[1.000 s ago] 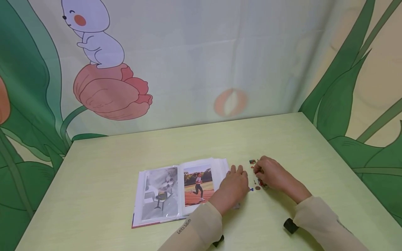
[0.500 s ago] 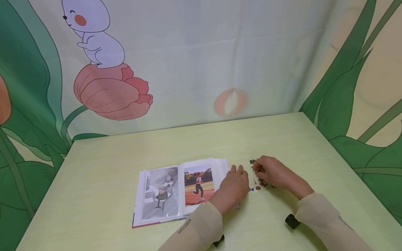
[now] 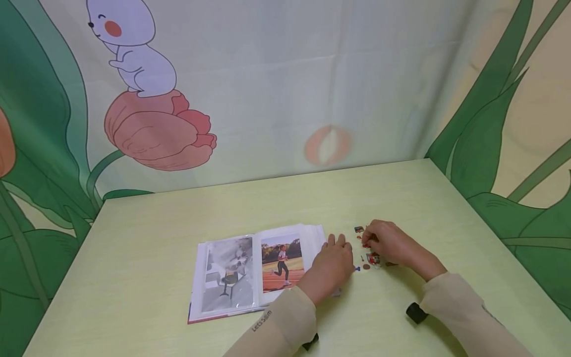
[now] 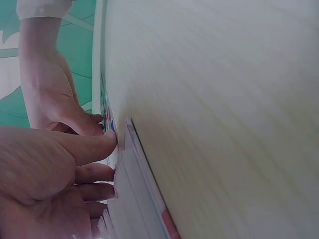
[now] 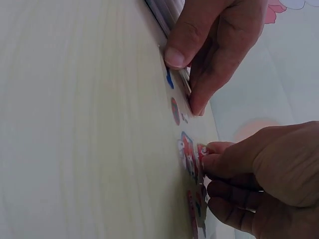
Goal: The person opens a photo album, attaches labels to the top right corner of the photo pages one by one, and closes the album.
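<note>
An open photo album (image 3: 259, 271) lies on the table, showing a grey picture on one page and a runner photo on the other. My left hand (image 3: 331, 264) rests across its right edge, fingers extended and thumb (image 5: 175, 58) pressing the near end of a clear sticker sheet beside the album. Small colourful stickers (image 3: 372, 259) dot this sheet, among them a blue one (image 5: 170, 78) and a round brown one (image 3: 366, 267). With thumb and index finger, my right hand (image 3: 389, 241) pinches a small red sticker (image 5: 201, 151) over the sheet. My right hand hides part of the sheet.
The pale yellow-green table (image 3: 147, 215) extends around the album. A printed curtain (image 3: 267, 89) stands along its back edge. Black wrist cameras show below both sleeves, the right one (image 3: 417, 313) close over the table.
My right hand has shifted slightly to the right and up, uncovering more of the red stickers beneath it. My left hand and the album stay in place.
</note>
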`<move>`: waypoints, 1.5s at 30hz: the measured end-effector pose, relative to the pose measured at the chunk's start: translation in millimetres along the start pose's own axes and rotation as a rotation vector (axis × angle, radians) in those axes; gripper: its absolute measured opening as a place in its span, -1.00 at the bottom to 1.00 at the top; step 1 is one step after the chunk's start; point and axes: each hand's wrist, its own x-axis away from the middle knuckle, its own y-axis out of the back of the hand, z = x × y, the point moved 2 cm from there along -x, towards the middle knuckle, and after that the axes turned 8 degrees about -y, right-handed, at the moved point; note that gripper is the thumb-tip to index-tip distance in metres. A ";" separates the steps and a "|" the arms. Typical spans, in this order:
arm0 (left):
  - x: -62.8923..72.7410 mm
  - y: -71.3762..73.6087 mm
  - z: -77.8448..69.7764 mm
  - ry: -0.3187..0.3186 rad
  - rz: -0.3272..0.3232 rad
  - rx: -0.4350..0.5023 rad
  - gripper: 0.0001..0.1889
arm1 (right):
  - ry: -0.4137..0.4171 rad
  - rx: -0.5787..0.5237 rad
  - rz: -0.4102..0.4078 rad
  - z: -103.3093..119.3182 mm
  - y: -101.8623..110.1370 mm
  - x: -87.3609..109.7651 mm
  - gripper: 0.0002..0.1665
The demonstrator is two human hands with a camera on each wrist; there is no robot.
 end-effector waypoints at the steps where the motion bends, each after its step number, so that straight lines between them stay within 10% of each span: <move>1: -0.1 -0.2 0.0 -0.001 0.001 0.001 -0.50 | -0.001 -0.003 -0.004 -0.5 -0.1 -0.2 -0.80; 45: -4.1 -3.5 4.4 0.032 -0.027 0.102 -0.49 | 0.017 -0.283 0.068 -36.1 25.9 20.0 -0.92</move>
